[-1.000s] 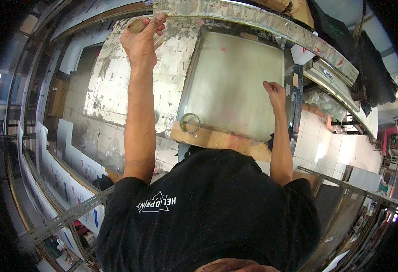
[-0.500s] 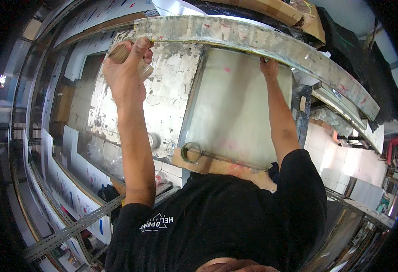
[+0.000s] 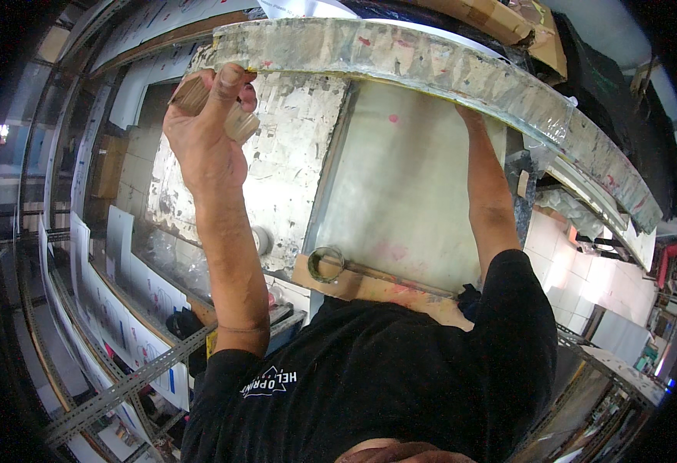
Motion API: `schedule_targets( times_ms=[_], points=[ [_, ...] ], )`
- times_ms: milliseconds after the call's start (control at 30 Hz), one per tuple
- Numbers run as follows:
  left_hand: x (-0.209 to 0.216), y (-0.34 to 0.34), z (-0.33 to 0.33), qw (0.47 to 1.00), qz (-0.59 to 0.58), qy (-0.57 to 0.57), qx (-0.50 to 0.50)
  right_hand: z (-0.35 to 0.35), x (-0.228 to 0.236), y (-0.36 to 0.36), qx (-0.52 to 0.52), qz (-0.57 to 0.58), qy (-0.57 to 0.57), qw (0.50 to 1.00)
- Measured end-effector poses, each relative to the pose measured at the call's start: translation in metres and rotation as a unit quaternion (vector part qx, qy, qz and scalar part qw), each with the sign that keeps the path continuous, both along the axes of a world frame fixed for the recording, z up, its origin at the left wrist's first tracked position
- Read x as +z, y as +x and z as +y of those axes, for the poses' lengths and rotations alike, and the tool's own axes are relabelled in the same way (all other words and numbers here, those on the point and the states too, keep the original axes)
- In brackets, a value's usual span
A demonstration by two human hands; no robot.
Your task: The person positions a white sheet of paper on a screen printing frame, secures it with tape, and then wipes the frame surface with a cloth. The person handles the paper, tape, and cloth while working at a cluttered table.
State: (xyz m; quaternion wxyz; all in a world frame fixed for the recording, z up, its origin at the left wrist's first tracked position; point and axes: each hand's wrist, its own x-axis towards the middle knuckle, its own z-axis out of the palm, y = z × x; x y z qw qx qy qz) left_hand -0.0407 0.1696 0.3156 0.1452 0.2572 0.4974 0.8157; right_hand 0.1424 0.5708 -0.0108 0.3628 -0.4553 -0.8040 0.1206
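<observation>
My left hand (image 3: 213, 127) is closed round a tan, striped, thick piece (image 3: 190, 97) that looks like a roll of tape. Its thumb and fingertip pinch together at the lower edge of a long, grey, paint-smeared bar (image 3: 400, 52), near the bar's left end. A thin yellowish line runs along that edge. My right hand (image 3: 468, 114) reaches up to the same bar farther right. The bar covers its fingers, so their grip is hidden. Below the bar lies a pale greenish panel (image 3: 400, 185) with pink stains, beside a white, flaking board (image 3: 277, 177).
A ring-shaped tape roll (image 3: 325, 264) rests on a brown strip (image 3: 365, 288) along the near edge. Metal racks with white printed sheets (image 3: 142, 336) stand at left. Clear plastic (image 3: 551, 139) hangs by the bar at right; cardboard (image 3: 500, 21) lies at the back.
The bar has shifted slightly, its left end moving left and its right end lower. My left hand has moved a little left. My right hand has slipped farther out of sight behind the bar.
</observation>
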Motion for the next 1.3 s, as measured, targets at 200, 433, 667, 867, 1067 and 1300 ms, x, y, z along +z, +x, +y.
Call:
schedule_targets(
  times_ms=[200, 433, 667, 867, 1067, 1300],
  points=[
    [-0.001, 0.001, 0.002, 1.0, 0.005, 0.008, -0.001, -0.023, -0.01, 0.012, 0.046, 0.11, -0.083, 0.989],
    [-0.002, 0.005, -0.001, 1.0, 0.001, 0.005, -0.001, -0.097, 0.011, 0.036, 0.134, 0.208, -0.287, 0.925],
    [-0.004, 0.005, -0.001, 1.0, -0.005, 0.015, 0.008, -0.247, 0.067, 0.064, 0.287, 0.082, -0.523, 0.798],
    [-0.011, 0.001, -0.008, 0.997, 0.008, -0.076, 0.027, -0.309, 0.084, 0.096, 0.306, -0.292, -0.385, 0.82],
    [-0.014, -0.004, -0.01, 0.999, 0.002, -0.034, -0.011, -0.205, 0.052, 0.164, 0.079, -0.2, -0.242, 0.946],
    [-0.014, -0.004, -0.003, 0.999, -0.002, -0.04, -0.02, -0.065, 0.006, 0.292, -0.098, -0.17, 0.011, 0.981]
  ],
)
